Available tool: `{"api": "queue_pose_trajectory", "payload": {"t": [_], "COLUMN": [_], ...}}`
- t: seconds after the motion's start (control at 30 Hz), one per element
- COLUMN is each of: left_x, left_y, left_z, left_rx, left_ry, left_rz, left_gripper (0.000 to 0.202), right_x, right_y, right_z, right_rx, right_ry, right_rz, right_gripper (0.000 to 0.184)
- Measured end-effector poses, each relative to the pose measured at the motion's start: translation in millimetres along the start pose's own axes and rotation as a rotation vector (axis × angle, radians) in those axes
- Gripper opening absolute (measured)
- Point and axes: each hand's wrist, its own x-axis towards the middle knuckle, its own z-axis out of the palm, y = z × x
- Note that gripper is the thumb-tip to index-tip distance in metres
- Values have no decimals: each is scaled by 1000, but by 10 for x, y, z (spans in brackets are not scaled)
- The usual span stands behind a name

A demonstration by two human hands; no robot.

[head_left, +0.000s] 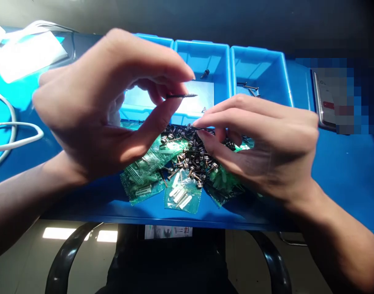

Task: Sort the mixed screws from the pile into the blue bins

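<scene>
Both forearms enter from the bottom edge, and the two hands meet over a blue table. Left hand holds a dark screw pinched by its head end between thumb and fingertips; the shank runs level and its pointed tip projects rightward, clear of the grip, in front of the middle bin. Right hand is closed in a pinch, fingertips on the top of a heap of loose screws and anchors; whether a piece is caught between them cannot be told. The heap rests on green plastic bags of white wall plugs. Three blue bins stand in a row behind: the middle one holds one small fastener, the right bin a few dark screws. A white cable lies at the far left, a phone at the right. Risk, as a judgement: the hold on the screw is shallow, so a slight twist could drop it back into the heap; the right fingers could drag neighbouring pieces off the slippery bags
</scene>
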Motion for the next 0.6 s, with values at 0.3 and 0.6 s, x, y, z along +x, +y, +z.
{"api": "queue_pose_trajectory", "payload": {"t": [0.3,0.6], "left_x": [-115,-85], "left_y": [-149,90], "left_z": [137,-161], "left_rx": [-53,-260], "left_ry": [8,-155], "left_rz": [-95,-304], "left_gripper": [70,26], "right_x": [46,54], "right_y": [-192,-241], "right_z": [-16,-19], "right_rx": [352,402], "right_ry": [118,145], "right_rz": [142,233], "right_gripper": [10,21]}}
